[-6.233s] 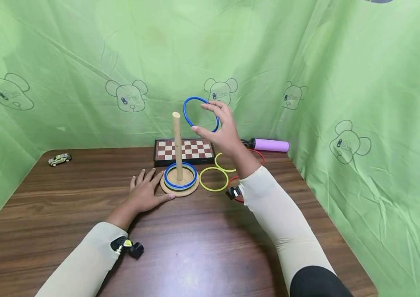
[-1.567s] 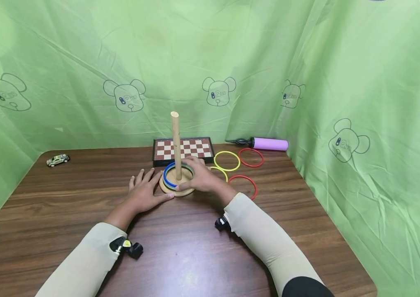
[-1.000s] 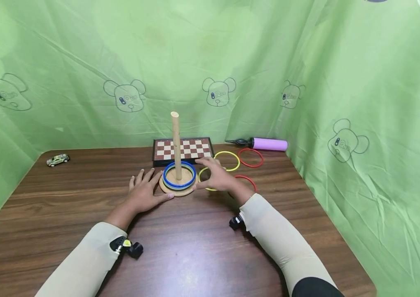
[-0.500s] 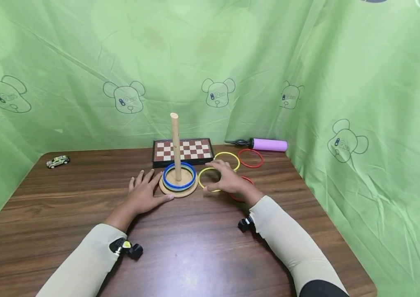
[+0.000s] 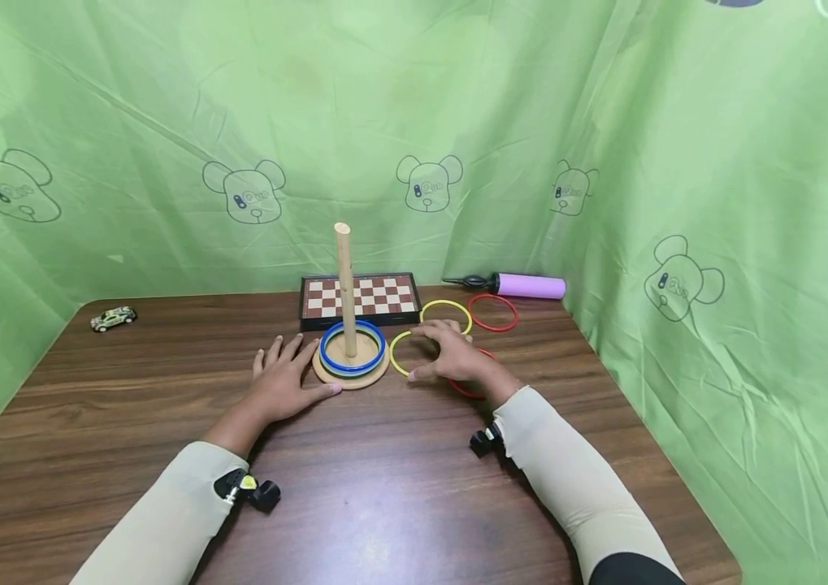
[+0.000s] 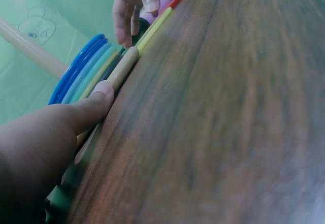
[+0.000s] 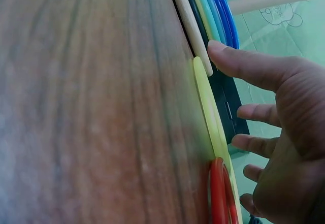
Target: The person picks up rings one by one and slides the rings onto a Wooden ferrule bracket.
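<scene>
A ring toss stand has a round wooden base [image 5: 368, 382] and an upright post [image 5: 345, 284]. Blue rings [image 6: 76, 69] are stacked around the post above light-blue, yellow and dark ones. My left hand [image 5: 283, 386] rests on the table against the base's left side, thumb touching its front rim, fingers spread. Over the nearer yellow ring [image 5: 393, 357] is my right hand [image 5: 453, 355], holding nothing, with thumb and fingers apart. Part of that ring is hidden beneath it. The right wrist view shows the same yellow ring [image 7: 207, 112] flat on the table, overlapped by red.
Behind lie another yellow ring [image 5: 446, 303] and a red ring [image 5: 494, 328]. A nearer red ring [image 5: 463, 393] is partly under the right hand. A chessboard [image 5: 392, 296] and a purple hand pump [image 5: 531, 285] stand at the back; a toy car [image 5: 114, 318] sits far left.
A blue ring earlier held in the air by my right hand was lowered over the post and released. That hand then moved right, over the nearer yellow ring. The left hand stayed put.
</scene>
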